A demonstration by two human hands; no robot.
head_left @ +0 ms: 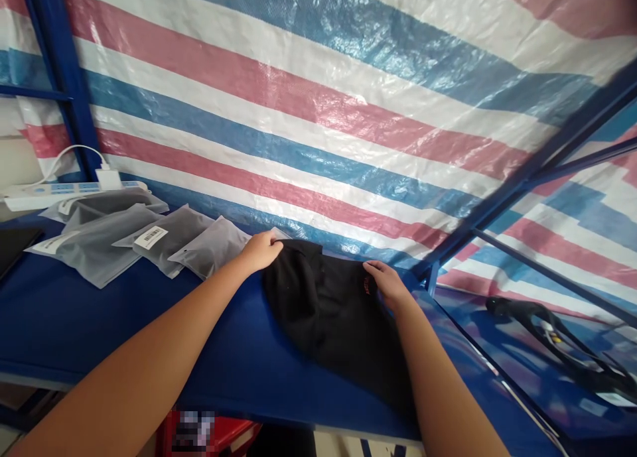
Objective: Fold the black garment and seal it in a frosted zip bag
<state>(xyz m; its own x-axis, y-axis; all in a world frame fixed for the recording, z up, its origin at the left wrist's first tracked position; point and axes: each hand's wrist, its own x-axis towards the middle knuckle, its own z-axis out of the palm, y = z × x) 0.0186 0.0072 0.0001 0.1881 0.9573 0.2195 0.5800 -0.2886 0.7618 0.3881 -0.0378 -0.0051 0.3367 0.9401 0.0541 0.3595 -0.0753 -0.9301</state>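
Note:
A black garment (343,318) with small reddish lettering near its right side lies spread over the blue table (233,364). At its far left corner my left hand (262,250) pinches the cloth between thumb and fingers. My right hand (385,283) grips the far right edge, beside the lettering. One part of the cloth is folded over on the left, and the lower end runs toward the table's front edge, partly hidden by my right forearm. Just left of my left hand lies a frosted plastic bag (212,245).
More frosted bags with dark contents, some with a barcode label (150,237), overlap at the left. Behind them sits a power strip (74,190) with a white plug. A striped tarp (298,112) hangs behind; black straps (552,337) lie right, past a blue frame post.

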